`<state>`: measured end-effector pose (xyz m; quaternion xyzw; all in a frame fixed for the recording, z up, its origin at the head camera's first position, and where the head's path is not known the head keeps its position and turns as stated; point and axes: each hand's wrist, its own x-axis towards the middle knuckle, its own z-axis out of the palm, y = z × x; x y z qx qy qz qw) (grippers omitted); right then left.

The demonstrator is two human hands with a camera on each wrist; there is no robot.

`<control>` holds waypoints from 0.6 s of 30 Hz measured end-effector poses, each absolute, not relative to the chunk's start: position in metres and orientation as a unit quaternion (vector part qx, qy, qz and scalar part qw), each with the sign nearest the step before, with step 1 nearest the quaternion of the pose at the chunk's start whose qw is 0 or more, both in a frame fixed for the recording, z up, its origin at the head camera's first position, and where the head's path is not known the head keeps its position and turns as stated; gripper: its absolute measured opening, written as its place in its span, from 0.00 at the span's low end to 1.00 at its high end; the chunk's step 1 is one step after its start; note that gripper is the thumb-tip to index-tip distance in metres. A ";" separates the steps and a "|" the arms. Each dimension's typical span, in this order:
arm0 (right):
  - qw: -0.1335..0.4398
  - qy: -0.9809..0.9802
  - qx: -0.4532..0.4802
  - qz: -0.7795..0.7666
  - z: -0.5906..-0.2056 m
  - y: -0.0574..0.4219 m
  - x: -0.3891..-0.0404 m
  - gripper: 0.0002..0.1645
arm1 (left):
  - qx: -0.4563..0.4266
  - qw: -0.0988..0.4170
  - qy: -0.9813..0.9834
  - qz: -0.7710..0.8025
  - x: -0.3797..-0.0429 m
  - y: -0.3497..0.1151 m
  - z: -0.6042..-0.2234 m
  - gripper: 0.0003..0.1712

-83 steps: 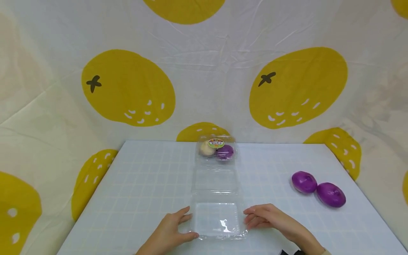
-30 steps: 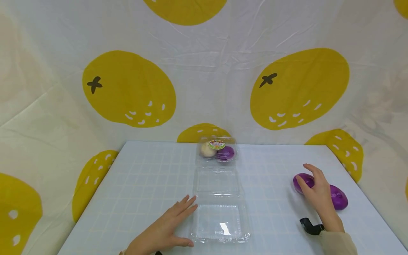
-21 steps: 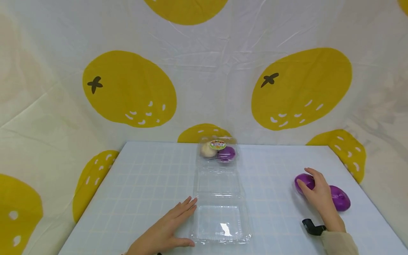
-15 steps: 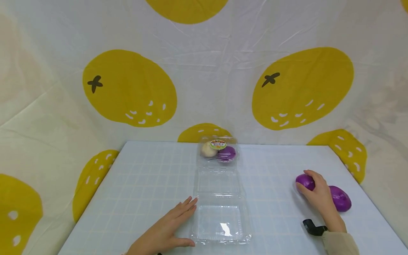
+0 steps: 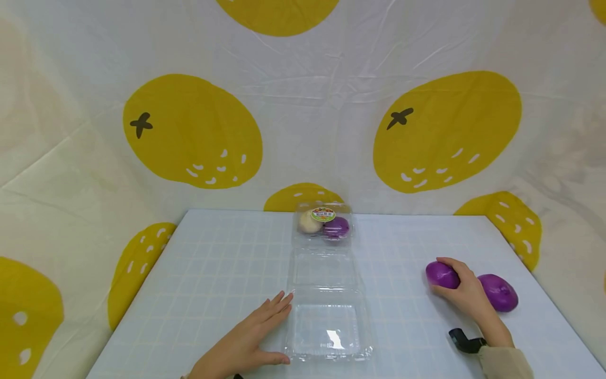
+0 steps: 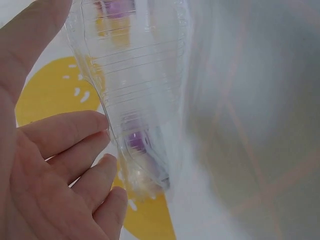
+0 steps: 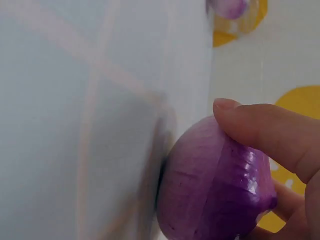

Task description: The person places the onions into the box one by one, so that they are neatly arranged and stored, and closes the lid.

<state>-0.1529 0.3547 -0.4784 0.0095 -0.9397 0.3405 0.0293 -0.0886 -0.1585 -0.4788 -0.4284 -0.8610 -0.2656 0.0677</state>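
A purple onion [image 5: 441, 275] is gripped between the thumb and fingers of my right hand [image 5: 466, 295], as the right wrist view also shows with its onion [image 7: 215, 185]. Just right of that hand a second purple onion [image 5: 498, 293] lies on the table. My left hand [image 5: 241, 337] has its fingers extended at the left rim of an opened clear plastic clamshell box [image 5: 326, 329]. In the left wrist view, fingertips [image 6: 97, 120] meet the box's rim. The box lies with its lid folded back, away from me.
Behind the opened box stands a closed clear box [image 5: 323, 239] with a pale round item [image 5: 310, 223], a purple onion [image 5: 336, 228] and a label on top. A white gridded cloth [image 5: 227, 263] covers the table. A fruit-print curtain [image 5: 312, 105] hangs behind.
My right hand went from the box's right side to the left onion, took hold of it and has shifted it slightly left and nearer. My left hand stays beside the box, its fingers now straighter.
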 end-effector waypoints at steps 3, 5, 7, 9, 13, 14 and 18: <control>0.034 -0.934 0.022 0.355 -0.481 0.352 -0.151 0.48 | -0.427 0.071 -0.862 -0.262 -0.089 -0.160 -0.481 0.53; 0.033 -0.933 0.020 0.358 -0.481 0.350 -0.149 0.49 | -0.425 0.071 -0.864 -0.262 -0.089 -0.160 -0.481 0.52; 0.039 -0.933 0.014 0.356 -0.480 0.349 -0.149 0.50 | -0.423 0.072 -0.865 -0.260 -0.089 -0.160 -0.481 0.52; 0.046 -0.934 0.007 0.353 -0.478 0.346 -0.149 0.51 | -0.422 0.071 -0.866 -0.259 -0.089 -0.160 -0.480 0.52; 0.045 -0.933 -0.012 0.356 -0.469 0.341 -0.149 0.56 | -0.420 0.060 -0.867 -0.262 -0.088 -0.159 -0.477 0.52; 0.042 -0.932 -0.015 0.359 -0.466 0.339 -0.149 0.57 | -0.419 0.059 -0.868 -0.262 -0.088 -0.159 -0.476 0.52; 0.043 -0.920 -0.026 0.388 -0.455 0.330 -0.150 0.59 | -0.418 0.060 -0.868 -0.262 -0.087 -0.160 -0.474 0.52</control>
